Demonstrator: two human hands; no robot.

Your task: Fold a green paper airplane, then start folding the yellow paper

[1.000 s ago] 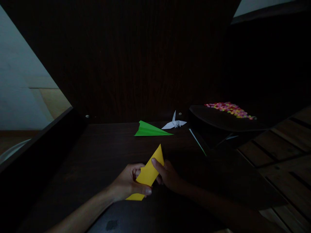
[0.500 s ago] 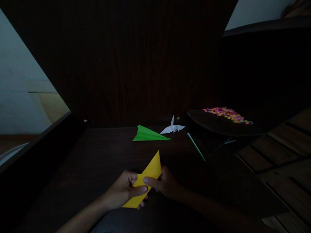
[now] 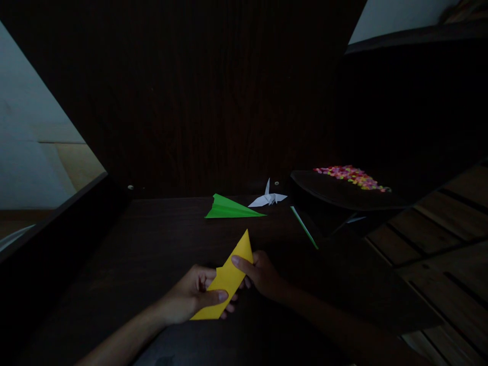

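Note:
A folded sheet of yellow paper [image 3: 227, 278] is held between both hands above the dark table, its pointed end aimed up and to the right. My left hand [image 3: 194, 295] grips the lower part, thumb across the front and fingertips showing behind. On the upper right edge, my right hand [image 3: 261, 274] pinches the paper with its thumb on the front face. Most of the fingers behind the sheet are hidden. Beyond the hands lies a green paper plane [image 3: 231, 208], with a white origami crane [image 3: 269, 199] just to its right.
A thin white-and-green strip [image 3: 304, 227] lies right of the hands on the dark wooden tabletop [image 3: 145, 244]. Farther right, a dark shelf [image 3: 328, 194] bears a pile of small pink, red and yellow pieces [image 3: 353, 176]. An upright dark panel [image 3: 213, 101] rises behind, and a raised edge [image 3: 64, 218] runs along the left.
My right thumb has slid up the paper toward its pointed end, away from the left thumb. The left hand keeps its hold. The whole view has shifted slightly.

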